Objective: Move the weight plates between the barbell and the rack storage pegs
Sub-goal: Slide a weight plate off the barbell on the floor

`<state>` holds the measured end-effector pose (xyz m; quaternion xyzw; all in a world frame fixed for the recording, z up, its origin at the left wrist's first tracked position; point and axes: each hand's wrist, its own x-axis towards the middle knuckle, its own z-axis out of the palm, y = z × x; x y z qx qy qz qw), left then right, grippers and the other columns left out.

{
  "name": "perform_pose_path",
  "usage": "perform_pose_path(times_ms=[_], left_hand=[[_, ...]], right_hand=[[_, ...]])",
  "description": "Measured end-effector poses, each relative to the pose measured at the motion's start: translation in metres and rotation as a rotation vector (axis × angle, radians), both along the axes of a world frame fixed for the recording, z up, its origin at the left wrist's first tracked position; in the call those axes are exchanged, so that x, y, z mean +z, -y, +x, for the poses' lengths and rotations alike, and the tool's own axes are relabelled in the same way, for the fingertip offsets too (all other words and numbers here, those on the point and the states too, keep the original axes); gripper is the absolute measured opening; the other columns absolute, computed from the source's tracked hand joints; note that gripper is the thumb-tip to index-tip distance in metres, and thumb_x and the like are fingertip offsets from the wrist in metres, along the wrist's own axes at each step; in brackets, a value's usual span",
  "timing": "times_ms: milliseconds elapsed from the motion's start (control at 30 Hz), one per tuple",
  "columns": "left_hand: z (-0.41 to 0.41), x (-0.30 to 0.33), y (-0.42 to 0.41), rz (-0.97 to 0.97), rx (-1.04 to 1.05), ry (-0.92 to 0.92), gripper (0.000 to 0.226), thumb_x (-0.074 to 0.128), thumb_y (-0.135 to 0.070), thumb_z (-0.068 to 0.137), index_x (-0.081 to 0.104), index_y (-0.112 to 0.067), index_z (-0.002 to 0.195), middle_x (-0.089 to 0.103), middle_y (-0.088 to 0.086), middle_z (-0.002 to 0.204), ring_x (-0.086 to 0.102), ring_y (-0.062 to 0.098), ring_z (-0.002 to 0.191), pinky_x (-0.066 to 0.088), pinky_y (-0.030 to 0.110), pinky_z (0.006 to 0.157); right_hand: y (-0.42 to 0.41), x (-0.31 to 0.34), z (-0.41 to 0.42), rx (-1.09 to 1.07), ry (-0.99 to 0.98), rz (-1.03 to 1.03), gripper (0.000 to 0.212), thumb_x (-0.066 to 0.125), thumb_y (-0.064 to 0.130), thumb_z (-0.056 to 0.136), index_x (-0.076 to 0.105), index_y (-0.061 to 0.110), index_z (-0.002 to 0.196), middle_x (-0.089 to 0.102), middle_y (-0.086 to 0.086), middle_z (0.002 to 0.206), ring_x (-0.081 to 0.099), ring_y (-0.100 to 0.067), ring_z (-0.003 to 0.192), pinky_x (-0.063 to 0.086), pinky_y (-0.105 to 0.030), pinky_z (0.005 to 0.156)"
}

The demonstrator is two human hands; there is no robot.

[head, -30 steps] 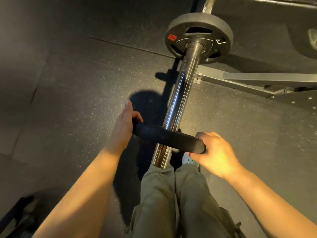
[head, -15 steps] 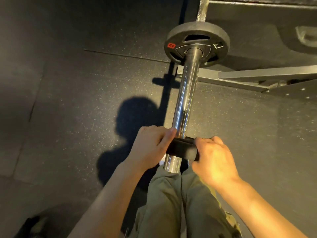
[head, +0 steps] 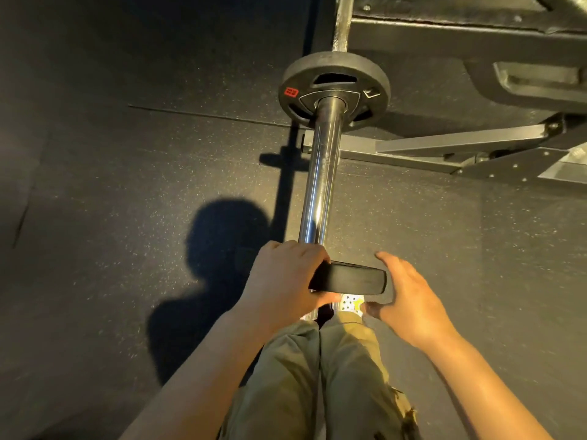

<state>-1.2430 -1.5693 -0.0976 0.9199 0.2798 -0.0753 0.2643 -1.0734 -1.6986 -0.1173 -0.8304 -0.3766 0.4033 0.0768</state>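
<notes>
A chrome barbell sleeve point(head: 320, 185) points toward me, with a black weight plate point(head: 336, 76) bearing a red label seated at its far end. At the near end I hold a small black plate point(head: 349, 279) edge-on in front of the sleeve tip. My left hand point(head: 286, 281) grips its left edge with fingers curled over the top. My right hand point(head: 403, 296) cups its right edge, fingers wrapped round it. The sleeve tip is hidden behind the plate and my left hand.
Grey steel rack feet and braces point(head: 460, 147) lie on the dark rubber floor point(head: 127, 185) to the right of the bar. A rack upright point(head: 343, 23) rises beyond the far plate. My olive trouser legs point(head: 317, 376) stand below the sleeve.
The small plate has come back toward me at the sleeve's end. Both hands shifted with it, and my right hand now cups its outer edge lower down.
</notes>
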Motion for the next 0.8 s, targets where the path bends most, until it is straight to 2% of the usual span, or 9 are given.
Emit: perform_pose_path(times_ms=[67,167,233,300,367,467,600,733,800], left_hand=[[-0.003,-0.002,0.000,0.000,0.073,0.035,0.050,0.062,-0.061,0.081,0.053,-0.030,0.120,0.057,-0.015,0.110,0.049,0.004,0.099,0.023,0.021,0.086],[-0.015,-0.004,-0.006,-0.092,0.113,0.070,0.043,0.070,-0.055,0.077,0.057,-0.031,0.111,0.048,-0.023,0.094,0.042,-0.002,0.087,0.028,0.021,0.085],[-0.022,-0.004,-0.011,-0.146,0.142,0.086,0.038,0.076,-0.048,0.074,0.060,-0.031,0.104,0.049,-0.024,0.088,0.042,-0.005,0.080,0.034,0.020,0.083],[-0.030,-0.006,-0.015,-0.186,0.191,0.102,0.038,0.081,-0.045,0.070,0.062,-0.030,0.099,0.050,-0.024,0.085,0.044,-0.007,0.076,0.032,0.012,0.077],[-0.037,-0.011,-0.018,-0.207,0.236,0.143,0.037,0.084,-0.042,0.066,0.061,-0.030,0.093,0.051,-0.024,0.083,0.046,-0.009,0.077,0.031,0.009,0.074],[-0.049,-0.018,-0.016,-0.276,0.335,0.195,0.041,0.086,-0.030,0.065,0.053,-0.034,0.089,0.052,-0.022,0.087,0.050,-0.002,0.084,0.038,0.016,0.076],[-0.062,-0.023,-0.018,-0.328,0.405,0.137,0.046,0.085,-0.026,0.065,0.050,-0.041,0.090,0.056,-0.018,0.095,0.053,0.005,0.092,0.046,0.027,0.082],[-0.056,-0.009,-0.015,-0.108,0.205,0.050,0.041,0.082,-0.032,0.068,0.057,-0.030,0.100,0.053,-0.019,0.095,0.047,0.003,0.085,0.039,0.031,0.096],[-0.042,-0.002,-0.005,-0.029,0.124,0.056,0.036,0.079,-0.027,0.074,0.058,-0.024,0.103,0.053,-0.016,0.094,0.043,0.002,0.084,0.037,0.026,0.091]], right_hand=[[0.002,-0.015,0.012,-0.004,-0.050,-0.061,0.086,0.080,0.024,0.074,0.033,0.026,0.145,0.042,0.001,0.143,0.039,-0.022,0.132,0.036,-0.032,0.102],[-0.001,-0.034,0.017,0.029,-0.092,-0.072,0.078,0.081,0.020,0.073,0.043,0.027,0.140,0.049,0.000,0.134,0.046,-0.022,0.124,0.039,-0.032,0.098],[-0.003,-0.042,0.016,0.006,-0.126,-0.033,0.063,0.082,0.017,0.071,0.054,0.027,0.126,0.056,0.000,0.121,0.052,-0.022,0.113,0.041,-0.028,0.088],[-0.003,-0.044,0.013,-0.041,-0.149,0.043,0.050,0.084,0.017,0.069,0.059,0.029,0.110,0.058,0.004,0.108,0.055,-0.019,0.102,0.038,-0.021,0.075],[0.000,-0.042,0.009,-0.049,-0.135,0.128,0.044,0.085,0.019,0.068,0.060,0.027,0.103,0.057,0.011,0.100,0.054,-0.014,0.096,0.039,-0.019,0.072],[0.006,-0.035,0.001,-0.023,-0.089,0.184,0.040,0.084,0.029,0.068,0.056,0.027,0.096,0.057,0.014,0.092,0.053,-0.013,0.089,0.043,-0.029,0.071],[0.000,-0.016,-0.007,0.145,0.059,0.192,0.042,0.080,0.040,0.071,0.045,0.023,0.086,0.048,0.011,0.085,0.049,-0.015,0.083,0.032,-0.028,0.064],[-0.003,-0.003,-0.015,0.293,0.184,0.208,0.042,0.072,0.048,0.077,0.037,0.026,0.087,0.043,0.010,0.086,0.050,-0.016,0.086,0.030,-0.026,0.070],[-0.003,-0.002,-0.018,0.291,0.196,0.243,0.042,0.072,0.047,0.077,0.037,0.027,0.087,0.042,0.011,0.085,0.049,-0.016,0.084,0.030,-0.026,0.071]])
